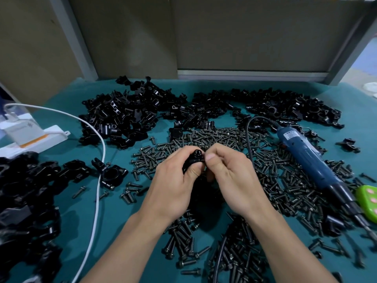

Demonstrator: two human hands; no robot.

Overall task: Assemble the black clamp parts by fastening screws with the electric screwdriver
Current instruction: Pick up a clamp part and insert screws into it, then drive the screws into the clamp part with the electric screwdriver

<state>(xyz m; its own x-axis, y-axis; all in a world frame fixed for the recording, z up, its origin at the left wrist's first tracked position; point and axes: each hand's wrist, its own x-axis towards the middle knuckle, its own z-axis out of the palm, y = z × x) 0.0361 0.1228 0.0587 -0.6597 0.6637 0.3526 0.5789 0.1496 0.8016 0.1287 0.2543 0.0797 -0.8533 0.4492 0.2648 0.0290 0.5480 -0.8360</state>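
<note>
Left hand [173, 176] curls round the clamp part [193, 160] and holds it up over the middle of the table [77, 211], its round boss facing away from me. Right hand [230, 176] closes in from the right, thumb and forefinger pinching at the same part's edge. Whether a screw sits between those fingertips I cannot tell, since they cover the spot.

What matters for the fastening is the electric screwdriver [304, 158]. It lies to the right of my right hand, apart from it, on top of the screws [271, 176]. Its long axis runs from far left to near right, with the cable end far and the bit end near, at the right edge. My right hand is clearly the nearer one, so I judge it should let go and reach right while the left keeps the part steady.

By count:
- one screwdriver
- one part in my two hands
- one clamp [112, 174] lying alone beside the white cable [98, 180]
- loose screws, far too many to count
- black parts heaped in piles, also uncountable: far left [122, 115], far right [285, 107] and near left [24, 190]
</note>
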